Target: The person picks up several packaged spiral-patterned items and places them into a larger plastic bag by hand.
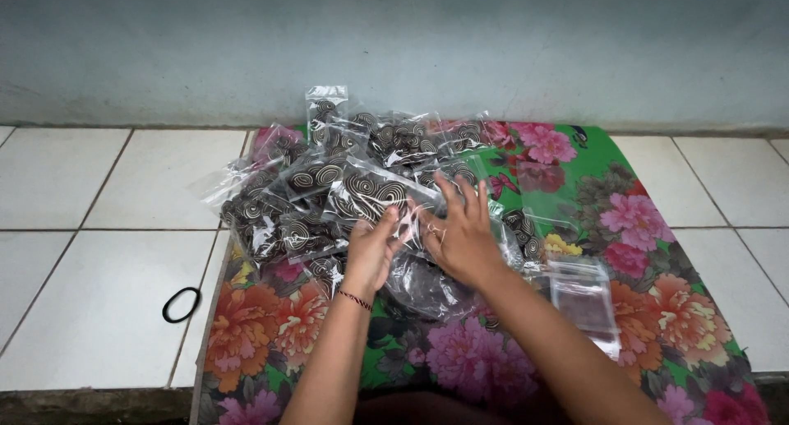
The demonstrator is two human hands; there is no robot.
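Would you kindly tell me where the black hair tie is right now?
In the head view, the black hair tie lies on the white floor tiles, just left of the floral cloth.

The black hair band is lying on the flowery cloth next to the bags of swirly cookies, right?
Not quite. The black hair band lies on the white tiled floor, just off the left edge of the flowery cloth, as the head view shows. The bags of swirly cookies are on the cloth.

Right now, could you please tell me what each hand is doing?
Left hand: closed on the clear packet of swirl-patterned snacks.
Right hand: fingers spread open, touching the same packet's edge.
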